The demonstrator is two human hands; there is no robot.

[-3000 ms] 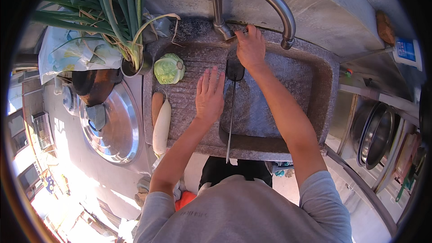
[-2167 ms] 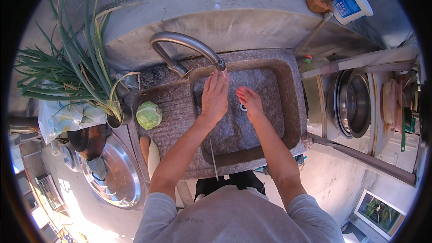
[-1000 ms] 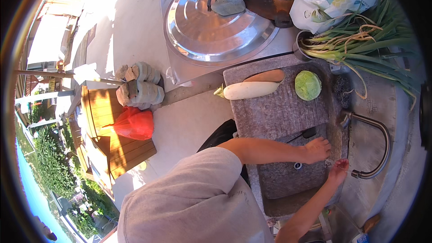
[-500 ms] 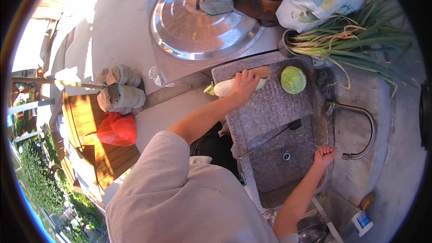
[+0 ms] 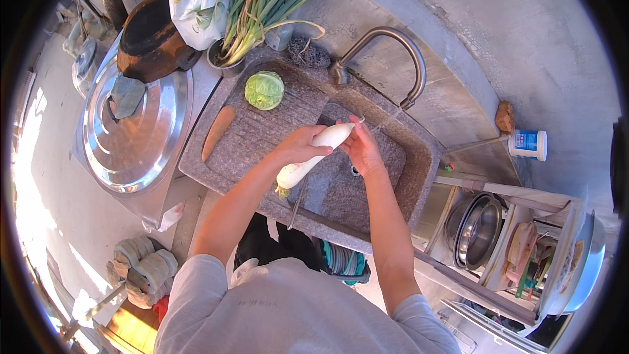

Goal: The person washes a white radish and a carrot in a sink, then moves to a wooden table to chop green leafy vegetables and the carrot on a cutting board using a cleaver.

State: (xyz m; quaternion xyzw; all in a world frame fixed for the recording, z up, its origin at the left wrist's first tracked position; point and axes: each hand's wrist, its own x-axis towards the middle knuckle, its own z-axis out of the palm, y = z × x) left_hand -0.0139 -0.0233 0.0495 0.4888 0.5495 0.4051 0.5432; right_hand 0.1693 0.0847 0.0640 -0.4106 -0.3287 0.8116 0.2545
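A long white daikon radish (image 5: 298, 172) is held at a slant over the stone sink (image 5: 424, 180), its cut leafy end toward me. My left hand (image 5: 303, 145) wraps round its middle. At its thin root tip, my right hand (image 5: 364, 149) closes its fingers about the end. On the ribbed drainboard to the left lie a carrot (image 5: 218, 132) and a round green cabbage (image 5: 265, 90). A thin metal handle (image 5: 297, 204) leans over the sink's front edge below the radish.
A curved metal faucet (image 5: 419, 65) arches over the basin's far side. Behind the cabbage stand green onions (image 5: 252, 19) in a pot and a dark scrubber (image 5: 309, 54). A large metal lid (image 5: 147, 134) is at left; a rack with steel bowls (image 5: 478, 231) is at right.
My left hand has lifted the daikon off the drainboard and brought it over the basin. My right hand has moved from the basin's edge to the root tip. The view has turned right.
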